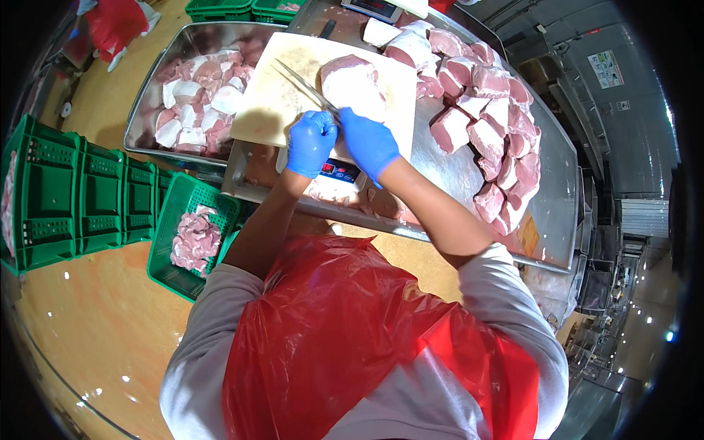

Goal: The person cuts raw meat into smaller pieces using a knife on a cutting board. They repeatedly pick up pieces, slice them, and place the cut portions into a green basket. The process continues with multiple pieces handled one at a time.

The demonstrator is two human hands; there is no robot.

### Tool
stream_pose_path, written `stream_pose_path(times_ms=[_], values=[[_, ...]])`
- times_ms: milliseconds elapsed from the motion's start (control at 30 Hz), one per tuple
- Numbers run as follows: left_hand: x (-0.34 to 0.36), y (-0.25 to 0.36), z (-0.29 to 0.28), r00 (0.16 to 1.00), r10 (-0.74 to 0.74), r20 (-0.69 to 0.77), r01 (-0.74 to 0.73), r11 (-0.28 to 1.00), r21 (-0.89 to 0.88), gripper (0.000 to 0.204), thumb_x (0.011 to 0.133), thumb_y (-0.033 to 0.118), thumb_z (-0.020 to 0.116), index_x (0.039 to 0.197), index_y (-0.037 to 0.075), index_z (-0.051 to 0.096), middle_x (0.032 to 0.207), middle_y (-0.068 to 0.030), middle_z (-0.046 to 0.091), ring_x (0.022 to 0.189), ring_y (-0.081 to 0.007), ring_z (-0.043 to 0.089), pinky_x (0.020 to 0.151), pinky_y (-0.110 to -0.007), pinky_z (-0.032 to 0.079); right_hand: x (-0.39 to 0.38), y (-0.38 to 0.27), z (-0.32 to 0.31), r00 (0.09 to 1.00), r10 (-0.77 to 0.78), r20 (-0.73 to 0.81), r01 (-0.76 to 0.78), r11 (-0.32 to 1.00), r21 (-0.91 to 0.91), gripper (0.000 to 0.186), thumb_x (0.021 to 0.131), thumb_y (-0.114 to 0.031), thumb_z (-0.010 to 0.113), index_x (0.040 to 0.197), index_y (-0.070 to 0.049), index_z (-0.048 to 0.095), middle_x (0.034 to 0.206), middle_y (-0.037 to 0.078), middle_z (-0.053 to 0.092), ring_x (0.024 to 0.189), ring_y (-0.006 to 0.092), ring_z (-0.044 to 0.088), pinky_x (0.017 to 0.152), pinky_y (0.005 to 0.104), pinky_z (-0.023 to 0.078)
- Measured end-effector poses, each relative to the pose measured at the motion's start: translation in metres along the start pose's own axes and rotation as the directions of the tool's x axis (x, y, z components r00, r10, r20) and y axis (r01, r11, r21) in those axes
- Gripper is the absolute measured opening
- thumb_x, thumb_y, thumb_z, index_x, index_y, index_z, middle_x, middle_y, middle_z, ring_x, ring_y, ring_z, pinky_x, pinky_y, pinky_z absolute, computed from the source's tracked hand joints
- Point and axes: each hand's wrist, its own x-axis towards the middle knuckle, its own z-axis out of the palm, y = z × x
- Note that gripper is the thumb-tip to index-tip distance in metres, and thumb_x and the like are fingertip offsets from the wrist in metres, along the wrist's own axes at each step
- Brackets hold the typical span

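My right hand (367, 143), in a blue glove, is closed round the handle end of a knife (308, 88). Its long thin blade slants up and left over the white cutting board (257, 110). Close beside it my left hand (312, 143), also gloved in blue, is curled into a fist near the board's front edge. Whatever that fist holds, if anything, is hidden. A large piece of raw meat with a pale fat side (350, 84) lies on the board just beyond both hands. Below the wrists, a scale with a lit display (339, 170) is partly covered.
Many meat chunks (488, 110) are heaped on the steel table (447, 172) at right. A steel tub (139, 121) of cut meat stands left of the board. Green crates (103, 198) line the left; one holds meat pieces (196, 240). Another person (117, 26) is at far left.
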Motion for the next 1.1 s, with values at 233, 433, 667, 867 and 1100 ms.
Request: stream_pose_path(times_ms=[233,433,667,867,1100], values=[[-0.010,0.002,-0.016,0.996,-0.083,-0.041,0.079,0.992,-0.098,0.013,0.074,0.001,0.072,0.071,0.003,0.059,0.069,-0.0150,0.059,0.062,-0.0310,0.057,0.059,-0.037,0.050,-0.136,0.079,-0.066,0.943,0.060,0.329,0.060,0.937,-0.344,0.024,0.092,-0.006,0.053,0.115,-0.003,0.047,0.085,0.023,0.066,0.074,0.0415,0.069,0.062,0.0483,0.056],[-0.018,0.004,-0.036,0.996,-0.047,0.078,0.060,0.984,-0.166,0.012,0.070,-0.005,0.070,0.072,0.004,0.062,0.069,-0.0090,0.059,0.058,-0.0226,0.056,0.058,-0.033,0.049,-0.107,0.030,-0.063,0.984,-0.059,0.166,0.084,0.986,-0.146,0.021,0.094,-0.008,0.052,0.114,-0.004,0.049,0.087,0.025,0.067,0.074,0.0424,0.069,0.064,0.0503,0.055],[-0.018,0.003,-0.094,0.999,-0.020,0.027,0.024,0.990,-0.137,0.013,0.073,-0.001,0.072,0.076,0.004,0.061,0.072,-0.0086,0.060,0.066,-0.0190,0.058,0.062,-0.031,0.049,-0.020,0.003,-0.008,0.997,0.031,-0.067,-0.024,0.994,0.103,0.017,0.096,-0.012,0.052,0.108,-0.001,0.052,0.088,0.026,0.068,0.083,0.0444,0.068,0.069,0.0500,0.055],[-0.113,-0.108,-0.288,0.784,-0.566,0.255,0.501,0.820,0.277,0.008,0.081,-0.004,0.066,0.079,0.002,0.061,0.076,0.0011,0.057,0.073,-0.0082,0.050,0.069,-0.025,0.045,-0.120,0.057,-0.054,0.929,0.233,-0.288,-0.041,0.837,0.546,0.021,0.101,-0.015,0.057,0.115,0.001,0.055,0.080,0.015,0.066,0.068,0.0298,0.067,0.061,0.0394,0.053],[0.013,-0.015,-0.110,0.963,-0.161,0.214,0.140,0.984,0.110,0.045,0.089,0.021,0.072,0.128,0.003,0.058,0.119,-0.0234,0.063,0.107,-0.0374,0.064,0.094,-0.043,0.052,-0.138,0.099,-0.046,0.814,0.530,-0.238,0.001,0.408,0.913,0.032,0.104,-0.013,0.055,0.131,-0.001,0.044,0.084,0.006,0.059,0.060,0.0111,0.059,0.053,0.0275,0.051]])
